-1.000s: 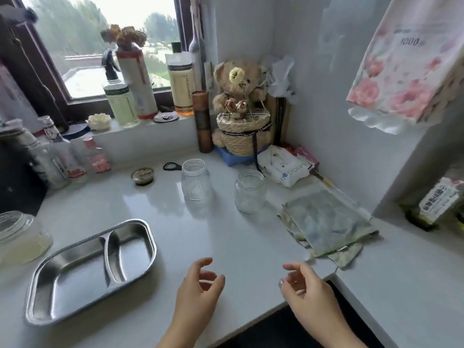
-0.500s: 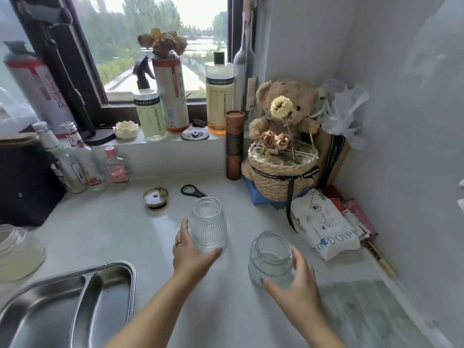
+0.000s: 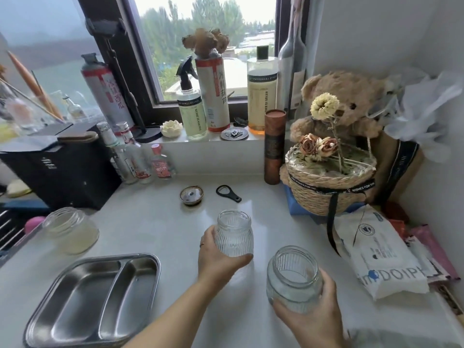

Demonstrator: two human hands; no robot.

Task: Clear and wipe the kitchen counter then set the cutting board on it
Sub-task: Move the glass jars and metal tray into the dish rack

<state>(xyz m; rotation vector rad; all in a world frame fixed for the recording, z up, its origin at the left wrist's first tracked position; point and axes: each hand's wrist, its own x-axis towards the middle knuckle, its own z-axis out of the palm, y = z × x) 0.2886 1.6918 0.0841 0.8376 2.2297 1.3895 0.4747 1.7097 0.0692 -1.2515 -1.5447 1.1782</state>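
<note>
The counter (image 3: 155,229) is lying under two glass jars, and each hand is wrapping around one: the left hand (image 3: 216,257) is holding the far jar (image 3: 234,233), the right hand (image 3: 313,315) the near jar (image 3: 292,280). No cutting board is showing. The jars are standing close together, so they could bump and crack, or slip and fall onto the tray (image 3: 93,300).

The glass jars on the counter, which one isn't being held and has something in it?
The wide jar at the far left, beside the steel tray. It holds pale yellowish liquid and stands untouched; the two ribbed jars look empty, one in each hand.
</note>
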